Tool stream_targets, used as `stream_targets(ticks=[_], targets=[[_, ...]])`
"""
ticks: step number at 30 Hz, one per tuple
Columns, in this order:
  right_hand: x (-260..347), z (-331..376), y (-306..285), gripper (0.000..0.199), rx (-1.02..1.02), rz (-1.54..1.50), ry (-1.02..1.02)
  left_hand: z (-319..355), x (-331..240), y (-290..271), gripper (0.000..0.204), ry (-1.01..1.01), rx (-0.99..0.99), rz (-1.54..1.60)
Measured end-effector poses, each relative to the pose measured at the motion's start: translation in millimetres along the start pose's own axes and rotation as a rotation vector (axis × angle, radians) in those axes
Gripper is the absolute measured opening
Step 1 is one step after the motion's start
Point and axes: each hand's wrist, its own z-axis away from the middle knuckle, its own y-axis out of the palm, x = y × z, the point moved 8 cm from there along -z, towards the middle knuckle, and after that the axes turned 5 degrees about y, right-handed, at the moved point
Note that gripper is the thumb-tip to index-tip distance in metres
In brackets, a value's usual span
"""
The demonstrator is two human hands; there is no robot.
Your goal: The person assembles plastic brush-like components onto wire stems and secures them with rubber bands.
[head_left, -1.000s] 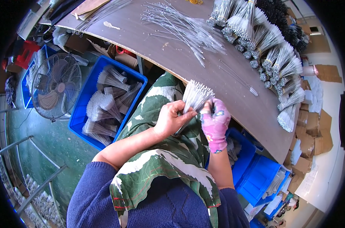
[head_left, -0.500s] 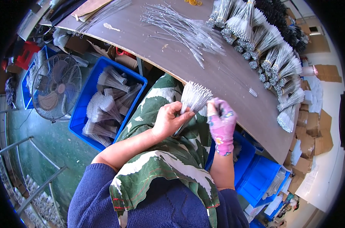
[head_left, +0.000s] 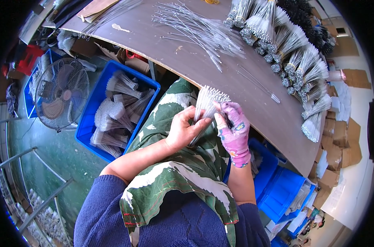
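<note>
Over my lap, my left hand (head_left: 188,128) is closed around a bundle of thin wire brushes (head_left: 205,102), their pale tips fanned upward. My right hand (head_left: 234,133), in a pink flowered glove with bare fingertips, is pinched against the bundle's right side. Whatever sits between its fingers is too small to make out. On the table beyond lies a loose pile of thin wire brushes (head_left: 199,29) with looped ends. A couple of single brushes (head_left: 261,85) lie apart, nearer the right hand.
Tied brush bundles (head_left: 294,61) line the brown table's (head_left: 154,45) right side, beside black bristly ones. A blue crate (head_left: 82,138) of bundles stands on the floor at left, next to a fan (head_left: 66,95). More blue bins (head_left: 279,193) sit at lower right.
My right hand has moved left, closer in against the bundle, and its fingers have curled more. The left hand keeps its hold. Another single brush now lies beside the one on the table.
</note>
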Motion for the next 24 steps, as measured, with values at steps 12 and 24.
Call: stream_targets(ticks=[12, 24], targets=[[-13.5, 2.5, -1.1, 0.015, -0.142, -0.2, 0.187, 4.3, 16.8, 2.3, 0.016, -0.266, 0.111, 0.241], [-6.1, 10.7, 10.9, 0.018, -0.031, 0.063, 0.328, 9.9, 19.2, 7.3, 0.016, -0.235, 0.062, 0.205]])
